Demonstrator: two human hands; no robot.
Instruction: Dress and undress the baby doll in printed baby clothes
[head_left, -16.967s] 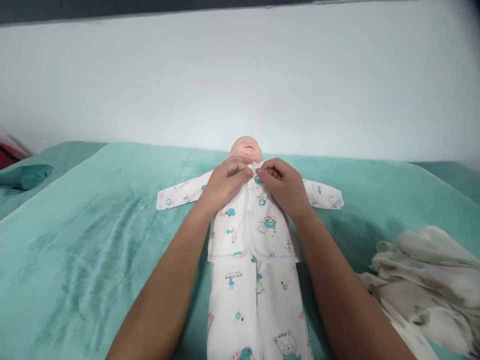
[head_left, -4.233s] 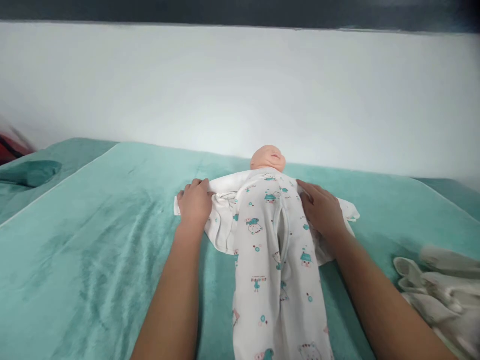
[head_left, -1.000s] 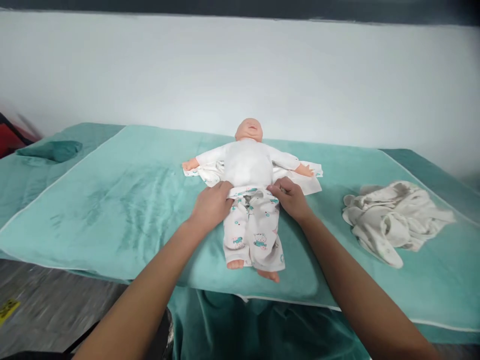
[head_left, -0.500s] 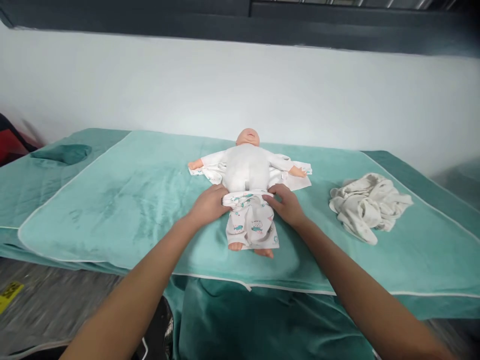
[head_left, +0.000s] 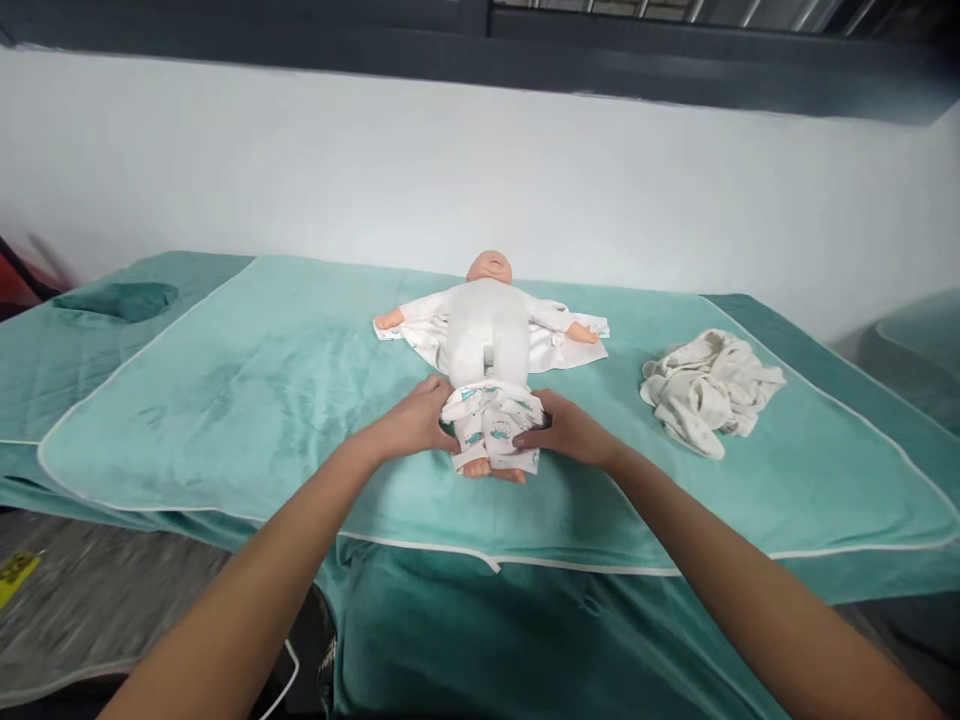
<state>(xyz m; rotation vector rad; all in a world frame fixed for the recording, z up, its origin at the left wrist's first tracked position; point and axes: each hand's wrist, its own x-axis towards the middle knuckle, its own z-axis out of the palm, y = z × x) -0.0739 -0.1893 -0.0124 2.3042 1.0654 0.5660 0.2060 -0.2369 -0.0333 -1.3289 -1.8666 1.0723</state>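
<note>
The doll point(head_left: 474, 325) lies on its back on the bed point(head_left: 262, 400), with its head on the side of the wall point(head_left: 480, 170) and its feet toward the near edge. The wall stands behind the bed, and the window frame point(head_left: 420, 60) is above it. The shirt point(head_left: 559, 352) lies spread under the arms of the doll, at both sides of its body. The pants point(head_left: 499, 432) are around its lower legs, between the left hand point(head_left: 420, 415) and the right hand point(head_left: 566, 430). The pile of clothes point(head_left: 709, 390) lies on the bed, well apart to the right of the doll. The floor point(head_left: 112, 590) is visible at the front left, below the bed.
</note>
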